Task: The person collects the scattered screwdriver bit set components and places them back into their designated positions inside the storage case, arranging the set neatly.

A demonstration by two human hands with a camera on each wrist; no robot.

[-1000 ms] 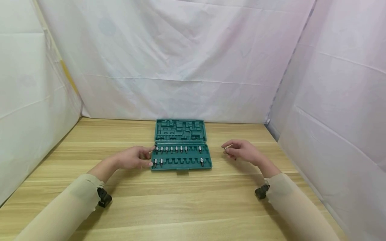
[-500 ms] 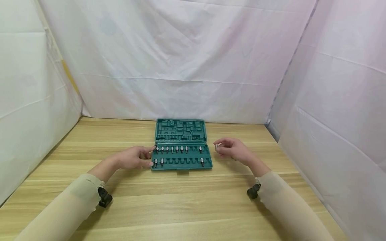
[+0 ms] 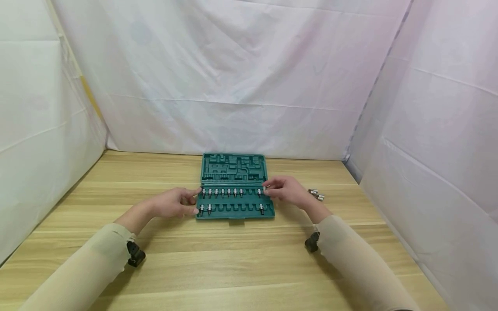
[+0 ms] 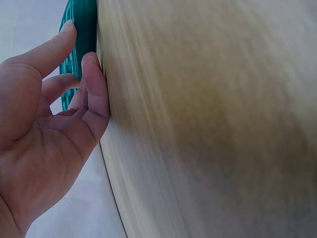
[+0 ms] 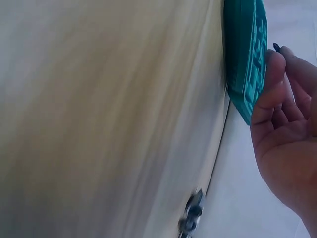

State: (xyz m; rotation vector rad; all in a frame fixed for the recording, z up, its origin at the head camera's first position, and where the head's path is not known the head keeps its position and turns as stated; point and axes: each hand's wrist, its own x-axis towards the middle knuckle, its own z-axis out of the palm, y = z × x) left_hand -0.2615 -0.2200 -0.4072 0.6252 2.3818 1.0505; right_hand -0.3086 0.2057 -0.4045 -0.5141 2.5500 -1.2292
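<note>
A green plastic case lies unfolded on the table, with silver-and-black bit sockets standing in several of its slots. Along its left edge rests my left hand, the thumb at the near corner and the index finger close to the hinge. In the left wrist view, the fingers lie against the case's side wall. Over the upper right end of the tray, my right hand pinches one bit socket between thumb and fingertips; only its dark tip shows in the right wrist view.
Loose bit sockets lie in a small group on the wooden table, right of the case and behind my right hand. White cloth hangs at the back and both sides.
My right hand has moved left with the bit socket, from the table beside the case to the tray's upper right end. The loose sockets have come into view. The left hand stays put.
</note>
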